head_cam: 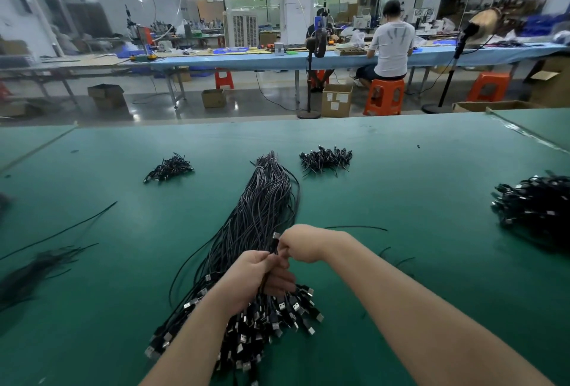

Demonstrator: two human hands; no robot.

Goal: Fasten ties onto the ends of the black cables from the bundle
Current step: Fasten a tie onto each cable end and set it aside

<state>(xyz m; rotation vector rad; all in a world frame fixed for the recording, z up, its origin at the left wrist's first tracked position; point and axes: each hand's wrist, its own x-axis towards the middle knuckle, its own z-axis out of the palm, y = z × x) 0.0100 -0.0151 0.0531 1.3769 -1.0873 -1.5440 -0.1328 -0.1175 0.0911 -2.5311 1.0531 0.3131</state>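
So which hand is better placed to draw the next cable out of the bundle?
Right, probably. The right hand already pinches one cable end, lifted just above the bundle, with its arm unobstructed. The left hand grips the bundle near the plugs, steadying it.

A single wide-angle head-worn camera is looking forward and down, showing the green table (401, 170) close across the lower frame and the workshop receding along the top.
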